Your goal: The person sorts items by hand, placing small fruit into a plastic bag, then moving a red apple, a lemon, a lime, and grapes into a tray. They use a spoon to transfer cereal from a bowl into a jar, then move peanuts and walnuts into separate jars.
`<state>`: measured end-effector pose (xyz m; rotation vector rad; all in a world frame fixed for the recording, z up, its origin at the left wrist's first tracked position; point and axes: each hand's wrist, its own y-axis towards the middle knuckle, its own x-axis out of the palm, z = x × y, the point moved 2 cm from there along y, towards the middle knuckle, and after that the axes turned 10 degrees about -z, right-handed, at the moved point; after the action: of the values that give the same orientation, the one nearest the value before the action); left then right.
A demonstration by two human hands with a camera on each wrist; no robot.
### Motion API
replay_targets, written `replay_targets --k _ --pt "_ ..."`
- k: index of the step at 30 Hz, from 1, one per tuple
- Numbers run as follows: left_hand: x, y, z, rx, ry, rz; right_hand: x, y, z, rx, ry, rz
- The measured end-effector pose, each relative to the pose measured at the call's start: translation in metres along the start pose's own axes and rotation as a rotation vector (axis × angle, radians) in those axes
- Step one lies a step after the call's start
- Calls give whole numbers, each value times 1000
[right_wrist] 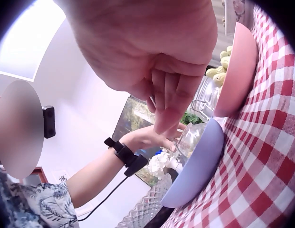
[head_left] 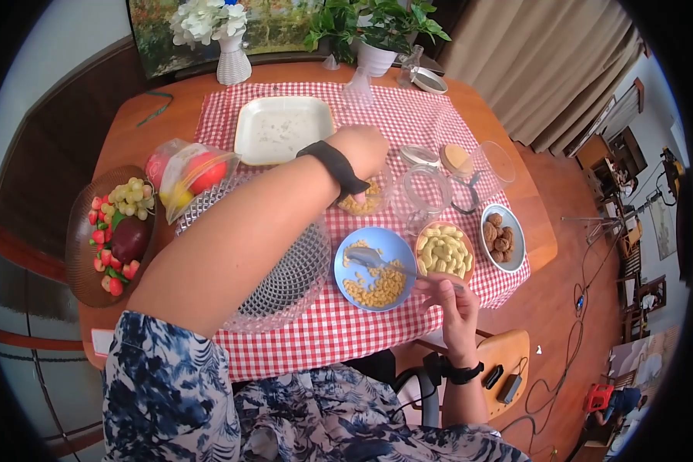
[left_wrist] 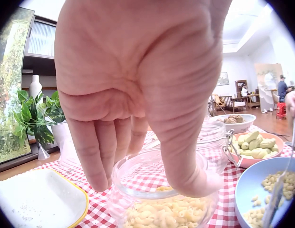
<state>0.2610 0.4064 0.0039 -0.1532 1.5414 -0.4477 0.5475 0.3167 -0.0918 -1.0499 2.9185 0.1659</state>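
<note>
Right grip: narrow, the right hand (head_left: 456, 308) pinching the spoon (head_left: 364, 256) by its handle
Spoon axis: slantwise over the blue bowl (head_left: 393, 240), head pointing left and slightly away from the person, handle toward the right hand
Left grip: the left hand (head_left: 358, 150) spans the mouth of the pasta jar (left_wrist: 152, 194), thumb on one side, fingers on the other
Left wrist view: shows pasta (left_wrist: 169, 211) through the jar's glass, largely covered by the hand in the head view
Right wrist view: shows the outer side of the pink bowl (right_wrist: 237, 71); the head view shows its peanuts (head_left: 445, 250)
Bowls: three, blue, pink, and white (head_left: 518, 231) holding walnuts (head_left: 498, 235)
Glass jars: two, the second jar (head_left: 427, 191) beside the first
Spoons: one
</note>
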Motion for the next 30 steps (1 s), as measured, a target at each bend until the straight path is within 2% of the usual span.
replay_targets --k 2,5,10,22,25,30 --pt "2 1 -1 -44 -50 19 -5 3 -4 0 7 5" --pt "0 -5 0 -23 -25 36 -22 4 -1 -53 29 162" --pt "-1 -3 -2 -11 -38 24 -29 -1 13 9 -23 125" --pt "2 -1 -3 -2 -37 47 -18 -24 34 254 394 64" --pt "1 -2 -2 -10 -41 33 -17 -23 33 304 488 110" --pt "2 -3 -3 4 -54 44 -27 -10 16 242 462 187"
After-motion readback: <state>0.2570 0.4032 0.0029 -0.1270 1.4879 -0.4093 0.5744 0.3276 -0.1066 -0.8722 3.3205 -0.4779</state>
